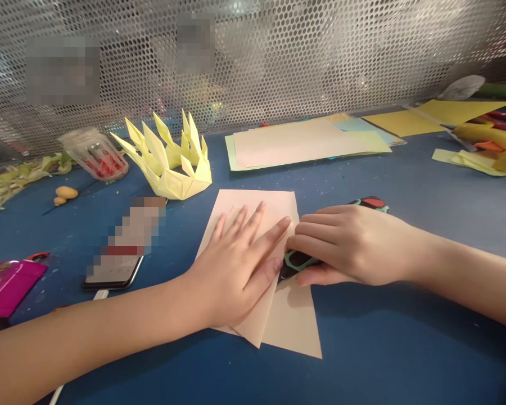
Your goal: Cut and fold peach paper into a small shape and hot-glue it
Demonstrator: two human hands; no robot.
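Note:
My left hand (pixel 240 253) lies flat with fingers spread on a pale pink folded sheet of paper (pixel 274 203), pressing it against the blue table. The lower layer of the paper (pixel 295 326) sticks out at the near right. My right hand (pixel 337 244) is wrapped round a teal and black cutter knife (pixel 300 260) with a red part at its far end. The knife's front end lies at the right edge of the upper layer, by my left thumb. Its tip is partly hidden by the paper and cannot be made out clearly.
Beyond the paper stand a yellow folded-paper crown (pixel 181 180) and stacked coloured sheets (pixel 295 145). A phone (pixel 129 273) with a cable lies left, near a magenta object (pixel 14 284) and a clear jar (pixel 95 154). At right lies a yellow tool (pixel 491 140). Perforated metal (pixel 270 62) closes the back.

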